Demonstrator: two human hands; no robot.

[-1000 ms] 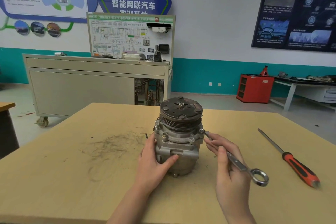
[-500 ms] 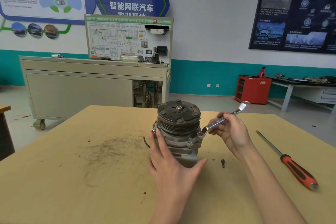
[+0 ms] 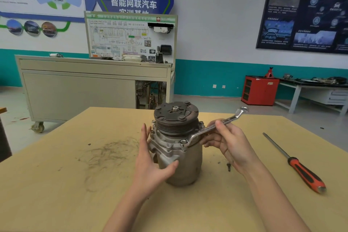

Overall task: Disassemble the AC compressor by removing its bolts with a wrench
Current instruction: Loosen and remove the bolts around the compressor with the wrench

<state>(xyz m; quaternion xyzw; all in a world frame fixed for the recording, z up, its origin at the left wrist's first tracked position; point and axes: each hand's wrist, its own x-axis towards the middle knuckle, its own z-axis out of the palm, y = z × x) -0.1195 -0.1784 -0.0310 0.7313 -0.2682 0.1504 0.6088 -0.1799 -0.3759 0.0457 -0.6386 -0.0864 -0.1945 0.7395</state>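
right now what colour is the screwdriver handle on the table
The screwdriver handle is orange-red with black grip sections, seen best in the head view, lying right of the compressor.

There is one view only, from the person's head, facing forward and down across the wooden table (image 3: 56,184). It sits close above the right hand (image 3: 228,145) gripping the wrench (image 3: 216,126), with the workshop wall far beyond that grip.

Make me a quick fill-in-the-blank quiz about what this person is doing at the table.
1. The right hand holds a ____ against a bolt on the compressor.
2. The left hand steadies the compressor's ____ side.
3. The screwdriver lying on the table has an orange and ____ handle.

Missing words: wrench; left; black
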